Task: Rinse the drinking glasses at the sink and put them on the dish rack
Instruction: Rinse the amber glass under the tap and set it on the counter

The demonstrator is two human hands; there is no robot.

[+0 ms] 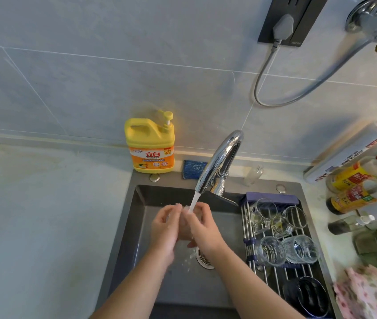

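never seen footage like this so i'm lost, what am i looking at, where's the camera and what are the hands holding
There is no machine here. A person wears one camera on the head, and it looks down at their own hands. The left hand and right hand cup what looks like a clear drinking glass under the stream from the chrome faucet, over a dark sink. On the dish rack across the sink's right side lie several clear glasses and a dark bowl. A yellow dish soap bottle stands behind the sink.
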